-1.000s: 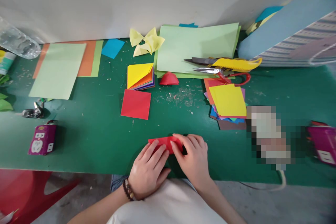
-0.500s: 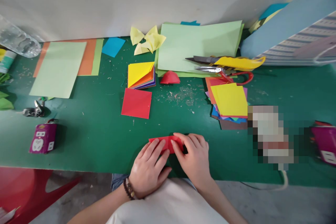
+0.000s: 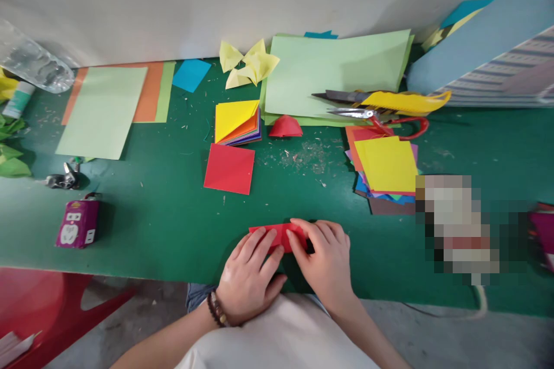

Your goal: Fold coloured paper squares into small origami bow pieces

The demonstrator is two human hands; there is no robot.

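A folded red paper (image 3: pixel 279 234) lies on the green table (image 3: pixel 151 225) near its front edge. My left hand (image 3: pixel 249 279) lies over the paper's left part with fingers stretched out and pressing down on it. My right hand (image 3: pixel 326 262) covers the paper's right end, fingertips bent onto it and pressing. Most of the paper is hidden under both hands. A flat red square sheet (image 3: pixel 229 168) lies just beyond, with a fanned stack of coloured squares (image 3: pixel 237 122) topped in yellow behind it.
Scissors with red handles (image 3: pixel 376 118) and a yellow-handled tool (image 3: pixel 389 101) rest on light green sheets (image 3: pixel 333 72). A second stack of coloured squares (image 3: pixel 387 164) lies right. A purple box (image 3: pixel 78 223), a metal clip (image 3: pixel 64 177) and a plastic bottle (image 3: pixel 37 63) sit left. A red chair (image 3: pixel 43 311) stands below.
Both hands stay pressed on the red paper in nearly the same pose. The view has shifted slightly, so everything sits a little further right.
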